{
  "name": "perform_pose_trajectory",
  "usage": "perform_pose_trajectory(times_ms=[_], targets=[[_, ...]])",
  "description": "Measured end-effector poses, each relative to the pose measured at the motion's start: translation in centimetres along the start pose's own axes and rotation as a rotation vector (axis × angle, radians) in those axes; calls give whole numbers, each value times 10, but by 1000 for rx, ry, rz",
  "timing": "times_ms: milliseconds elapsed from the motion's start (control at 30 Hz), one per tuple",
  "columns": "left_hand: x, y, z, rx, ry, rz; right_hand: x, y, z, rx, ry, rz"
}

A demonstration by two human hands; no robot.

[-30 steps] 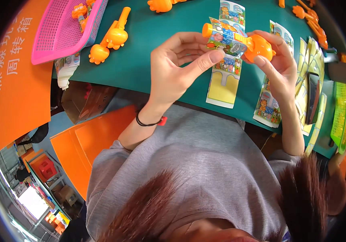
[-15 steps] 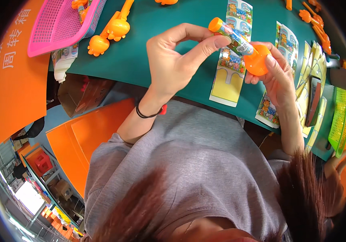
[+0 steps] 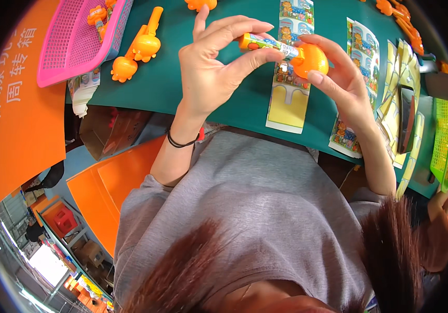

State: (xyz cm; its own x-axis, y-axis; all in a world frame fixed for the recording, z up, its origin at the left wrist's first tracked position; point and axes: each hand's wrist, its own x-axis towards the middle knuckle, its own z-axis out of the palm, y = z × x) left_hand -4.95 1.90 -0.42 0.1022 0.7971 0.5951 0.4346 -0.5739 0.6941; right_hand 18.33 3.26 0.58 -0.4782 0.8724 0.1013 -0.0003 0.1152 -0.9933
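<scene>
Between my two hands, above the green table, is an orange plastic toy (image 3: 310,60) with a round head and a straight handle. A colourful printed sticker (image 3: 272,46) wraps around the handle. My left hand (image 3: 216,65) pinches the stickered handle between thumb and fingers. Around the round head curl the thumb and fingers of my right hand (image 3: 341,78). Below the toy lies a strip of printed stickers (image 3: 288,107), its near part bare yellow backing.
A pink basket (image 3: 73,73) with finished-looking orange toys stands at the left, near plain orange toys (image 3: 146,47). More sticker sheets (image 3: 364,57) and peeled yellow backing (image 3: 396,78) lie to the right, beside a dark stapler-like tool (image 3: 405,120) and a green basket (image 3: 441,151).
Both hands have moved left and slightly up with the toy. Its handle has turned closer to level, and the printed side facing me has changed.
</scene>
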Motion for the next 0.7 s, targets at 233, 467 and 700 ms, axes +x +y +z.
perform_pose_trajectory(times_ms=[233, 467, 700], targets=[[-4, 15, 11, 117, 68, -87, -3, -4, -13, 355, -76, 335], [4, 29, -14, -736, -95, -516, 2, -8, -22, 431, -24, 469], [6, 11, -4, -137, -280, 64, 0, -2, -28, 507, -72, 550]])
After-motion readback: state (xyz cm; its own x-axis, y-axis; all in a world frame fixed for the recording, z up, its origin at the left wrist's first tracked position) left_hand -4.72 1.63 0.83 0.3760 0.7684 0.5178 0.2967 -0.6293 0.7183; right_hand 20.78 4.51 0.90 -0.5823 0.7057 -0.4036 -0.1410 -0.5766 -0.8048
